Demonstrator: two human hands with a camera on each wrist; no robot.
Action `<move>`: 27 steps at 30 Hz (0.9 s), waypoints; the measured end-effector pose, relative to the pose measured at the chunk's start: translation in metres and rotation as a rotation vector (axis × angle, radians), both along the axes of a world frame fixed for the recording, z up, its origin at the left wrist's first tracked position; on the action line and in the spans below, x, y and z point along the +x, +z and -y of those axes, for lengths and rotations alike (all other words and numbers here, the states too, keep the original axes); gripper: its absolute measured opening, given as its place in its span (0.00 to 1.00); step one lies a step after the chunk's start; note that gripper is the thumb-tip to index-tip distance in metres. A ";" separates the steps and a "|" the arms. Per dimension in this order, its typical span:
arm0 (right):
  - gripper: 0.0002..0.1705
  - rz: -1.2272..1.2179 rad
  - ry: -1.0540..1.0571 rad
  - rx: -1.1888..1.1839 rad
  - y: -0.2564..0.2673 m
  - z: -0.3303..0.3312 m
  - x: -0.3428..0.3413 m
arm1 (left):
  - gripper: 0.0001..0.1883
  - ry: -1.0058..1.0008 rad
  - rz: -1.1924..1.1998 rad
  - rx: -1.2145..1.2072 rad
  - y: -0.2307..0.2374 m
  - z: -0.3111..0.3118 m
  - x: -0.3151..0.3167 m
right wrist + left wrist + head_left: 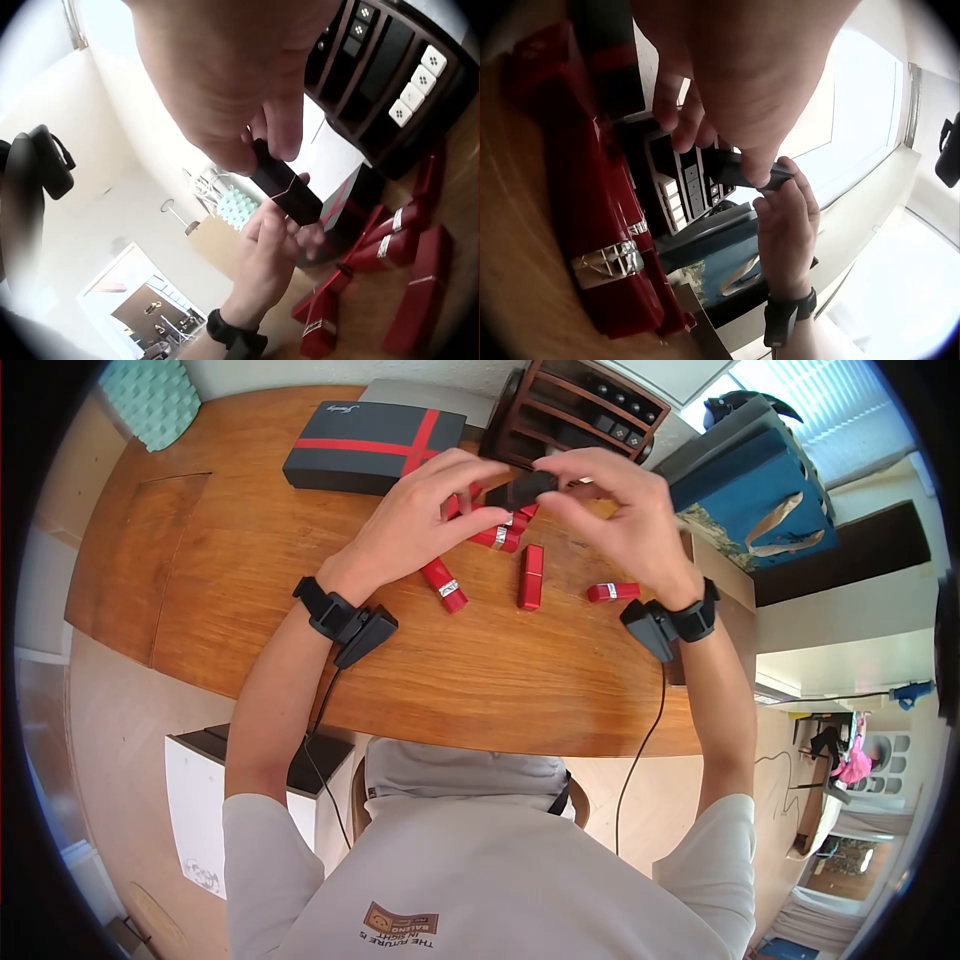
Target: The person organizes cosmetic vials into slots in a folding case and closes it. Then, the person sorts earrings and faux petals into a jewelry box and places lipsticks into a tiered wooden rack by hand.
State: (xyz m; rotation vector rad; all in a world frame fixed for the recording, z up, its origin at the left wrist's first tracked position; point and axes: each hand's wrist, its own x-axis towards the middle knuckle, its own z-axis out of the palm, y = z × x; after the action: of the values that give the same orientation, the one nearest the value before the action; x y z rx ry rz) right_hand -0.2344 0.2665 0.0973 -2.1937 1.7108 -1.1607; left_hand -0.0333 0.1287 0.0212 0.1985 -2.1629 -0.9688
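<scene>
Between both hands, above the table, is a black lipstick tube [522, 490] with a thin line around its middle. My right hand [630, 520] pinches one end between thumb and fingers. At the other end are the thumb and forefinger of my left hand [415, 515], pinching it. Below lie several red lipstick tubes, some with silver bands: one [532, 577] stands apart in the middle, one [612, 592] is nearer the right wrist, and another [445, 586] lies under the left hand. More red tubes [390, 244] are grouped beneath the hands.
A black gift box [350, 445] with red ribbon lies at the back left of the wooden table [250, 560]. Behind the hands stands a dark rack [560, 410] holding small black and white cases. At the right is a blue paper bag [770, 490] with a ribbon handle.
</scene>
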 end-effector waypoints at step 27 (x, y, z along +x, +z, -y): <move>0.16 -0.739 -0.398 -0.314 -0.004 0.037 -0.078 | 0.17 -0.006 0.090 0.000 -0.005 0.005 0.002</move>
State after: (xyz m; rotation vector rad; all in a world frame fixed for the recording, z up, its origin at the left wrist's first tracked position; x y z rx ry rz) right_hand -0.3123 0.2294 0.0934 -2.7969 2.4811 -0.7470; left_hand -0.0316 0.1233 0.0158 0.2396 -2.2460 -0.9807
